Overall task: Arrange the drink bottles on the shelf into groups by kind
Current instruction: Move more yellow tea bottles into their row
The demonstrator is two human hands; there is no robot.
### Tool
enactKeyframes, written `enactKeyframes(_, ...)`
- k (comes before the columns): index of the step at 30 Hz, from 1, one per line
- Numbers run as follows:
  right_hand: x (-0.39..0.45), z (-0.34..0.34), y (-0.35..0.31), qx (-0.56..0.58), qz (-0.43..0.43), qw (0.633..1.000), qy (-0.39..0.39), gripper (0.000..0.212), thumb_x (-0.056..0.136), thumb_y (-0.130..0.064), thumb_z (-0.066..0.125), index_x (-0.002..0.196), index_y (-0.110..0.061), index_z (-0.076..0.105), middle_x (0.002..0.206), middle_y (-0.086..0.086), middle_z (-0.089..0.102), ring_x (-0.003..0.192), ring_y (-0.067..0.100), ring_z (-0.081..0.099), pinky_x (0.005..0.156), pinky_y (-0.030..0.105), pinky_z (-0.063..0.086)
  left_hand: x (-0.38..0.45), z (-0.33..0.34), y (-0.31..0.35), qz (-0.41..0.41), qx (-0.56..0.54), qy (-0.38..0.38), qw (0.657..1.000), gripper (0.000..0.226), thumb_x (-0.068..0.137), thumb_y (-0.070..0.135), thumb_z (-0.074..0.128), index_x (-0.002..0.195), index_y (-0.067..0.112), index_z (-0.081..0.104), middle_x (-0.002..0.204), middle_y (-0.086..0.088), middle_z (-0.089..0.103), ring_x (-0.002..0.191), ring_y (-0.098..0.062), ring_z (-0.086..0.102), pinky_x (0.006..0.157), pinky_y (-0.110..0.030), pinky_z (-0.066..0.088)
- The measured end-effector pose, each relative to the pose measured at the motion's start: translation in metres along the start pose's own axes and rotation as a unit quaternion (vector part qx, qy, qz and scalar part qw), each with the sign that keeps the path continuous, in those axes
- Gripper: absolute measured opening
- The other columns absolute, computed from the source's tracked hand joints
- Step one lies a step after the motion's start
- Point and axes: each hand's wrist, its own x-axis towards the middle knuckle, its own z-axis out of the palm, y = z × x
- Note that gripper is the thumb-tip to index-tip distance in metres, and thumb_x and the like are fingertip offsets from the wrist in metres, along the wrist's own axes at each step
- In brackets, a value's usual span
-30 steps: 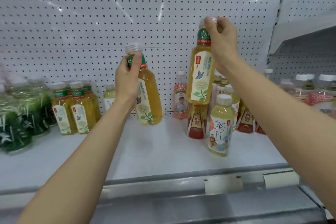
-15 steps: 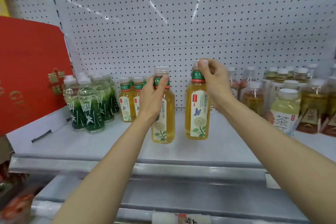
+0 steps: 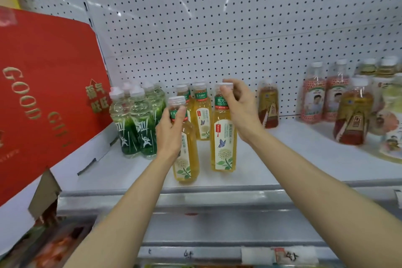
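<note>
Two yellow jasmine tea bottles are held upright near the shelf's front edge. The left bottle is gripped around its neck by the left hand; the right bottle, at its 3 o'clock, is pinched at the cap by the right hand. Matching tea bottles stand at 12 o'clock, green bottles at 10 o'clock, amber and pink bottles at 2 o'clock.

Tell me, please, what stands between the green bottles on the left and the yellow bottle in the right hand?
In the head view, between the green bottles and the right hand's bottle stand the left hand with its yellow bottle and, behind, two matching yellow bottles.
</note>
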Motion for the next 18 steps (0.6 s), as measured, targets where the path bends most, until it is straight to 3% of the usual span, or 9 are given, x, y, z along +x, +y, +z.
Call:
enactKeyframes(3, 0.003, 0.016, 0.005, -0.031, -0.001, 1.000, -0.001, 0.030, 0.089, -0.043, 0.057, 0.114, -0.027, 0.058, 0.109, 0.008, 0.066, 0.095, 0.018, 0.068, 0.082, 0.047, 0.058, 0.010, -0.002, -0.013, -0.009, -0.006, 0.006, 1.000, 0.077, 0.080, 0.079, 0.045, 0.137, 0.028, 0.053, 0.124, 0.005, 0.067, 0.113, -0.017, 0.064, 0.100, -0.050, 0.050)
enactKeyframes(5, 0.007, 0.021, 0.013, -0.052, -0.009, 0.999, -0.009, 0.027, 0.089, -0.044, 0.056, 0.113, -0.031, 0.057, 0.107, 0.003, 0.067, 0.098, 0.018, 0.068, 0.084, 0.049, 0.056, 0.016, 0.001, -0.021, -0.009, -0.017, 0.011, 1.000, 0.072, 0.080, 0.080, 0.046, 0.131, 0.031, 0.055, 0.117, 0.007, 0.069, 0.106, -0.017, 0.068, 0.095, -0.050, 0.054)
enactKeyframes(10, 0.012, 0.029, 0.039, -0.046, -0.033, 0.998, -0.023, 0.021, 0.096, -0.023, 0.056, 0.117, -0.020, 0.055, 0.104, -0.005, 0.066, 0.100, 0.011, 0.065, 0.087, 0.033, 0.054, 0.024, 0.009, -0.028, 0.003, -0.025, 0.029, 0.999, 0.062, 0.087, 0.071, 0.048, 0.127, 0.024, 0.056, 0.110, 0.004, 0.071, 0.101, -0.020, 0.069, 0.091, -0.053, 0.055)
enactKeyframes(15, 0.015, 0.035, 0.059, -0.082, -0.066, 0.994, -0.041, 0.027, 0.096, -0.032, 0.055, 0.121, -0.022, 0.053, 0.110, -0.004, 0.065, 0.104, 0.011, 0.063, 0.089, 0.038, 0.054, 0.032, 0.014, -0.038, 0.017, 0.001, 0.034, 0.999, 0.073, 0.081, 0.078, 0.045, 0.132, 0.027, 0.053, 0.118, 0.003, 0.069, 0.109, -0.022, 0.066, 0.094, -0.054, 0.053)
enactKeyframes(18, 0.016, 0.035, 0.061, -0.081, -0.078, 0.993, -0.040, 0.031, 0.097, -0.032, 0.053, 0.126, -0.021, 0.051, 0.113, -0.003, 0.065, 0.104, 0.008, 0.063, 0.087, 0.030, 0.054, 0.033, 0.012, -0.042, 0.021, 0.021, 0.015, 0.999, 0.075, 0.082, 0.076, 0.045, 0.139, 0.026, 0.047, 0.126, 0.004, 0.065, 0.115, -0.019, 0.062, 0.098, -0.052, 0.051)
